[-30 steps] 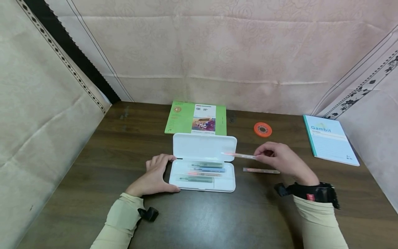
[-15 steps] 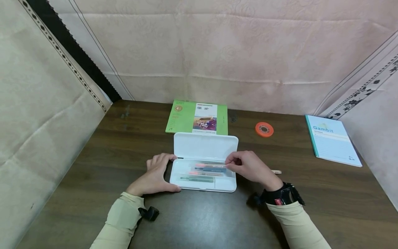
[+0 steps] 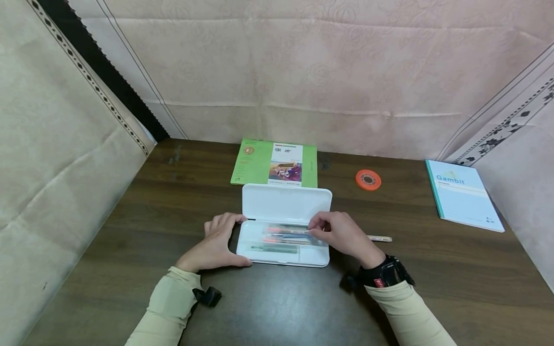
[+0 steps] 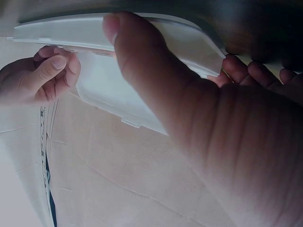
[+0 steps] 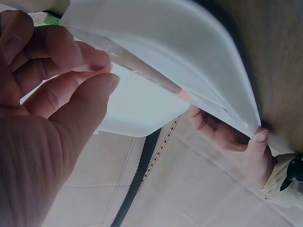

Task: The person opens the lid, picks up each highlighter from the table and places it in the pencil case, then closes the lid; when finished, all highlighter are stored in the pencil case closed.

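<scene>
Two fingertips [image 5: 105, 87] of the right hand [image 3: 339, 234] pinch a pen [image 5: 146, 71].

We see a dark brown wooden table [image 3: 151, 226] with visible grain and a patch of reflected light on its front part. At the back lies a green book [image 3: 256, 166]; its cover has a white panel with dark characters and a colourful picture below them. To the right of this book we find a round orange disc [image 3: 368, 180] with a grey centre. Farther right, near the side cloth [image 3: 523, 192], we notice a pale blue notebook [image 3: 465, 196] marked "Gambit", lying at a slant. Behind the table we observe a creased pinkish cloth [image 3: 277, 72], and at its left a black band [image 3: 117, 79] which runs diagonally.
</scene>
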Tool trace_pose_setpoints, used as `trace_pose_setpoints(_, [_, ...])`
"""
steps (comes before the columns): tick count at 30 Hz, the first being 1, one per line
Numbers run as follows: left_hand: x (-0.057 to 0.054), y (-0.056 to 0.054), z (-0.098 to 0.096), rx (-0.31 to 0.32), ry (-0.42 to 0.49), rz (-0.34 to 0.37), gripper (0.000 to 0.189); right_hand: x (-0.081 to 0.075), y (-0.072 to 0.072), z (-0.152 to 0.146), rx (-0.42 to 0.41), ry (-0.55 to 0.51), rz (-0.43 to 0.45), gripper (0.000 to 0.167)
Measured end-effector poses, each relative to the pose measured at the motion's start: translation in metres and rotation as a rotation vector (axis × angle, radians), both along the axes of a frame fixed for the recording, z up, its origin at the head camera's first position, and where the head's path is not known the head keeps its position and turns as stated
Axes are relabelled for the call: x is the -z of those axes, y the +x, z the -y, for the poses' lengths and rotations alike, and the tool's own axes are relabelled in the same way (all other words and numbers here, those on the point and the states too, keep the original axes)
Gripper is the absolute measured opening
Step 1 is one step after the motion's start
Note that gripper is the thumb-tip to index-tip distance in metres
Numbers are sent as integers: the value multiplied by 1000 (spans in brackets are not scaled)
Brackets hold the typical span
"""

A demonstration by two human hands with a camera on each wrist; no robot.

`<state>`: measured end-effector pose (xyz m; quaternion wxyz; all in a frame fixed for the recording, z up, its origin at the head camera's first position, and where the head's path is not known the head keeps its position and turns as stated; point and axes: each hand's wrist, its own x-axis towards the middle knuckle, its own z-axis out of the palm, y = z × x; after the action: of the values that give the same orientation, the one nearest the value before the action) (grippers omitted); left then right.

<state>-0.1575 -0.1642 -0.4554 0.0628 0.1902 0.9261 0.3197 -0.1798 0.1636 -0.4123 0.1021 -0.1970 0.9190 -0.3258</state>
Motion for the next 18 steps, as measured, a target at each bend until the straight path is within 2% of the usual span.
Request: trace_pose_setpoints(18, [0,1,0,1,3,5,100,-6,0,-3,16,-94,26,15])
